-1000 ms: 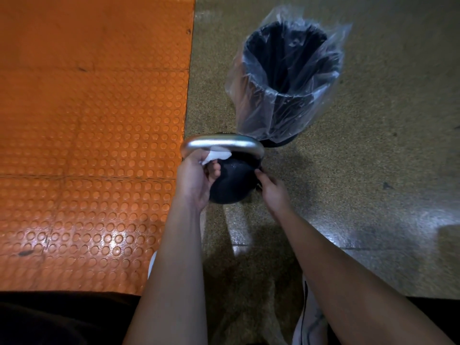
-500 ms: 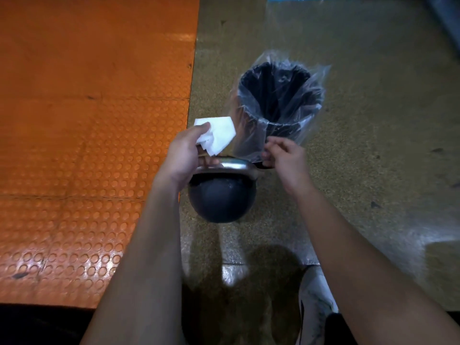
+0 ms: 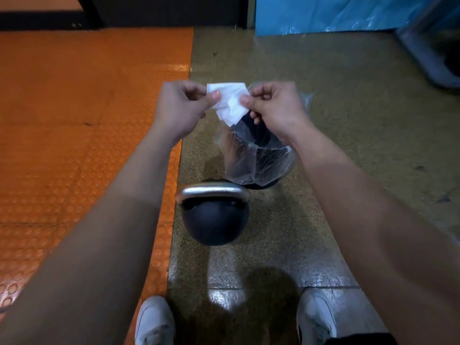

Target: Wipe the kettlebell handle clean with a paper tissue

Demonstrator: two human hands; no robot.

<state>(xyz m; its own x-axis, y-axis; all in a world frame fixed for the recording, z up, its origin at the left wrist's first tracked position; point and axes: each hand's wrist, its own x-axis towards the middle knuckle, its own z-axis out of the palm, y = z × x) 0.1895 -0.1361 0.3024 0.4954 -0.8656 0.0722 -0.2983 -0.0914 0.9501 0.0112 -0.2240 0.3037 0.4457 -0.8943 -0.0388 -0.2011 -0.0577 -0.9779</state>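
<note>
A black kettlebell [image 3: 215, 220] with a shiny metal handle [image 3: 211, 191] stands on the speckled floor between my arms. Well above it I hold a crumpled white paper tissue [image 3: 230, 102] in the air. My left hand [image 3: 180, 105] pinches the tissue's left edge between thumb and fingers. My right hand [image 3: 272, 105] pinches its right edge. Neither hand touches the kettlebell.
A black bin with a clear plastic liner [image 3: 254, 155] stands just behind the kettlebell, partly hidden by my right hand. An orange studded mat [image 3: 82, 135] covers the floor on the left. Blue plastic sheeting [image 3: 331, 13] hangs at the back. My white shoes [image 3: 155, 321] show at the bottom.
My left hand lifted the tissue off the handle and up over the bin. My right hand left the kettlebell and took the tissue's other edge.
</note>
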